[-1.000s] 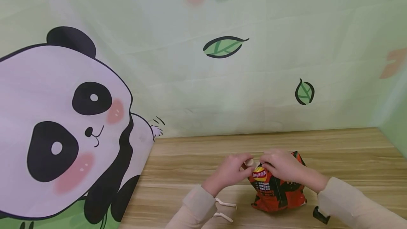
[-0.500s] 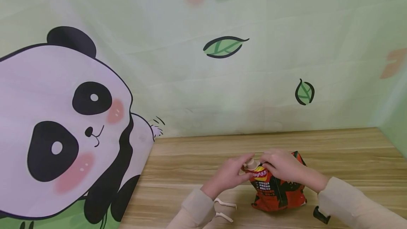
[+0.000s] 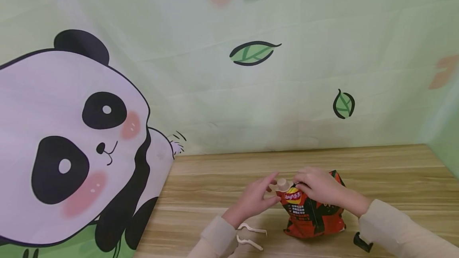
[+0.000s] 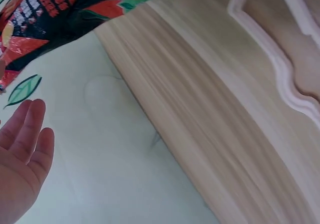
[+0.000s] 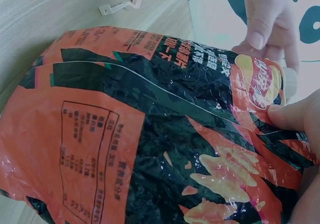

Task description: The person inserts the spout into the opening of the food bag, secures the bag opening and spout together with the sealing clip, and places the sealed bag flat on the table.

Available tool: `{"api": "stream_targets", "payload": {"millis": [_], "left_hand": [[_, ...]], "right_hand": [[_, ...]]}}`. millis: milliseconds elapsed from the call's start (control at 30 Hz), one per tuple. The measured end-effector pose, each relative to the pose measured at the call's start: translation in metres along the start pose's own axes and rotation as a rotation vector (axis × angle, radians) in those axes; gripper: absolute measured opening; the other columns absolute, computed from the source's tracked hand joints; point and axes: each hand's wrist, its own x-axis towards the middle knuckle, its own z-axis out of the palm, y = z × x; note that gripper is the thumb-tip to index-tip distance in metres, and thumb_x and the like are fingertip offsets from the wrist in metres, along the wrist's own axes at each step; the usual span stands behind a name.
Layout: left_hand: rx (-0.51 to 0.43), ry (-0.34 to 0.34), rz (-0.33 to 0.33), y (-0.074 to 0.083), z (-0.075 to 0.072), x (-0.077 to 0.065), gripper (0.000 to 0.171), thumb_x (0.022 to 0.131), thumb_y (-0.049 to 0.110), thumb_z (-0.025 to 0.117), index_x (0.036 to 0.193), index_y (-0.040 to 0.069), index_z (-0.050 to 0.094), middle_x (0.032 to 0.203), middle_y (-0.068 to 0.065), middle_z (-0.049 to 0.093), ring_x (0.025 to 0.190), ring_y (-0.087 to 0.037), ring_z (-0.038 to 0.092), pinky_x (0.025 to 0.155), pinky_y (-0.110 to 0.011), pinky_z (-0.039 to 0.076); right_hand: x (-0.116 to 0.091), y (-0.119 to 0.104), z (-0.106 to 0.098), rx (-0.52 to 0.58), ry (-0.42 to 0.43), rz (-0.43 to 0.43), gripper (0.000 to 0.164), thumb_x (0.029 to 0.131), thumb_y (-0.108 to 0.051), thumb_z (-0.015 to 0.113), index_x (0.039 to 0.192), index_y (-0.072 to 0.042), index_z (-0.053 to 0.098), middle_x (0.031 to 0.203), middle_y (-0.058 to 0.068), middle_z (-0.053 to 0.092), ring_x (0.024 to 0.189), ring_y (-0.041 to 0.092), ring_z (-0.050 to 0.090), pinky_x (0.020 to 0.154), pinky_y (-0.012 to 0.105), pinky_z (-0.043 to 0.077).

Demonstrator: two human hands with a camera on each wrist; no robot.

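A red and black Lay's chip bag (image 3: 312, 220) stands on the wooden table. At its top left corner sits a beige spout-like piece with a round knob (image 3: 283, 183), which shows pale at the bag's end in the right wrist view (image 5: 290, 84). My right hand (image 3: 320, 186) pinches the bag's top edge, thumb toward me. Just left of the beige piece is my left hand (image 3: 251, 199), its fingers apart and holding nothing. The left wrist view shows that hand (image 4: 22, 159) with fingers extended, below the bag (image 4: 55, 14).
Two slim, bent beige strips (image 3: 252, 229) lie on the table (image 3: 215, 178) near my left sleeve (image 3: 220, 232). A small black object (image 3: 362, 243) is beside my right sleeve (image 3: 387, 224). Behind the table hangs a green backdrop (image 3: 215, 122) with a printed panda (image 3: 107, 150).
My left hand has let go of the beige knobbed piece and drawn back left, its fingers opening. The piece stays at the bag's corner. My right hand keeps its pinch.
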Motion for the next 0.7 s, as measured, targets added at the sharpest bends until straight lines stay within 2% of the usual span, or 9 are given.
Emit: {"api": "stream_targets", "payload": {"millis": [267,500,700], "left_hand": [[-0.024,-0.005,-0.117,-0.014,0.002,-0.014,0.076,0.079,0.038,0.063,0.140,0.020,0.021,0.121,-0.005,0.054,0.104,-0.020,0.055,0.085,-0.034,0.044],[0.014,-0.006,-0.129,-0.026,0.006,-0.026,0.083,0.075,0.038,0.067,0.140,0.017,0.020,0.128,-0.006,0.049,0.113,-0.023,0.048,0.093,-0.040,0.039],[0.058,-0.045,-0.140,-0.041,0.010,-0.041,0.084,0.075,0.043,0.066,0.140,0.014,0.021,0.135,-0.007,0.042,0.120,-0.025,0.042,0.098,-0.040,0.034]], "right_hand": [[-0.001,0.000,-0.001,0.002,-0.004,0.004,0.004,0.081,-0.014,0.061,0.081,-0.012,0.065,0.075,-0.007,0.056,0.067,0.007,0.049,0.058,0.024,0.042],[-0.001,-0.001,-0.001,0.005,-0.002,0.002,0.004,0.081,-0.014,0.062,0.080,-0.011,0.065,0.073,-0.007,0.054,0.065,0.005,0.046,0.056,0.022,0.040],[-0.001,-0.001,-0.002,0.006,0.003,-0.002,0.005,0.081,-0.015,0.062,0.079,-0.011,0.064,0.073,-0.007,0.054,0.065,0.005,0.047,0.057,0.022,0.041]]}}
